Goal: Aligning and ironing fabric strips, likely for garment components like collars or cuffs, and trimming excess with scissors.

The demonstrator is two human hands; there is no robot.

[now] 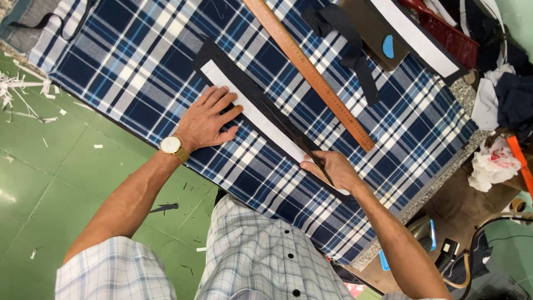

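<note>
A long white strip [261,119], flat and stiff-looking like a paper or card pattern piece, lies on a strip of black cloth [250,89] of much the same shape. Both run on a diagonal from the upper left of the view down toward the lower right, across a blue, white and black plaid fabric [139,61] that covers the counter [444,172]. The white strip's upper end is cut square; its lower end reaches the right hand.

The left hand [208,119] lies flat with fingers spread, palm pressing on the upper part of the white strip and the plaid just beside it. A gold-coloured wristwatch [172,146] with a pale dial sits on that wrist. The right hand [333,169] is closed around a pair of dark scissors [311,153], whose thin blades point up along the edge of the white strip, following the same diagonal.

A long wooden ruler [311,72] lies nearly parallel to the strips, a little further from the person, with fine markings along one edge. Beyond it rest a second black piece with a white strip [413,36] on it, a brown board [372,30] and a small blue tailor's chalk [388,46]. Heaps of dark and white cloth scraps [499,94] crowd the right end. White paper trimmings [16,91] lie scattered on the green floor [55,183]. The person wears a pale checked shirt [250,261] with dark buttons
</note>
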